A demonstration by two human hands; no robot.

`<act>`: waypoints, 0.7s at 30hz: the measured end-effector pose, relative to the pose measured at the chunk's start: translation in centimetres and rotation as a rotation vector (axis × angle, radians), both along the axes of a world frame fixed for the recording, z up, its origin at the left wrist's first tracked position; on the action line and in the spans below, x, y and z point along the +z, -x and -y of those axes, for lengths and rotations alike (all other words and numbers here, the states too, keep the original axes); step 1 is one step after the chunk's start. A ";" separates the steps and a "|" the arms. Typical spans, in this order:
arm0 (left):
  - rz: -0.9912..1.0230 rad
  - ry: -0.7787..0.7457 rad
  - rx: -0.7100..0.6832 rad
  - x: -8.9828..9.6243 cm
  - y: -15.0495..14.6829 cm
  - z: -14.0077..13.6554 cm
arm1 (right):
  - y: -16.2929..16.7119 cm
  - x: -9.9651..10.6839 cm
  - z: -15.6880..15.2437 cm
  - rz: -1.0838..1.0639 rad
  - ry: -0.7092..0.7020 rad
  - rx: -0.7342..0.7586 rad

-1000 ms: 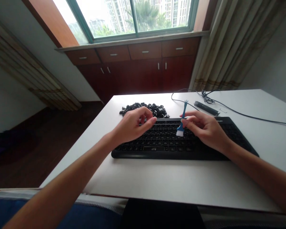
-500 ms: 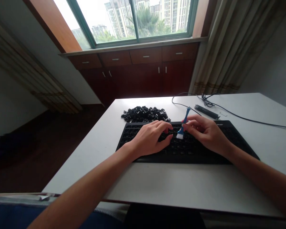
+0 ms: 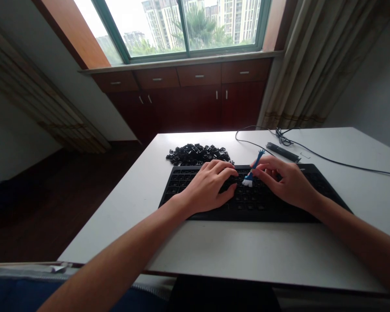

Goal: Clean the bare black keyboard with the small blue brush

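A black keyboard (image 3: 247,214) with its keycaps off lies on the white table, its key sockets showing. My right hand (image 3: 284,177) pinches a small blue brush (image 3: 256,164) between thumb and fingers. The brush's white bristles point down at the middle of the keyboard, and its handle leans up to the right. On the left half of the keyboard rests my left hand (image 3: 212,184), fingers bent and apart, with nothing between them. Behind the keyboard, at the left, sits a pile of black keycaps (image 3: 198,154).
The white table (image 3: 123,216) carries a long black bar (image 3: 282,152) behind my right hand, beside a thin bent wire (image 3: 305,156). A black cable (image 3: 338,163) runs off to the right edge. Wooden cabinets (image 3: 188,106) stand beyond the table under a window.
The brush in my right hand has tilted further to the right, and its bristles have shifted slightly. My left hand stays on the keyboard, nearly in the same spot.
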State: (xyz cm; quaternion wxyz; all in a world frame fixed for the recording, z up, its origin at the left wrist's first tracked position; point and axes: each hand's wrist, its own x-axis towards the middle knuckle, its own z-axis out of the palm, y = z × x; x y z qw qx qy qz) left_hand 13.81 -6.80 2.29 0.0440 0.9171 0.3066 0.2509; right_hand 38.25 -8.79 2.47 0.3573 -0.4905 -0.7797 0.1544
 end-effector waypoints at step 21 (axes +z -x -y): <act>-0.050 0.020 -0.032 -0.2 0.1 -0.2 | 0.2 -0.5 -0.3 -0.202 0.177 0.019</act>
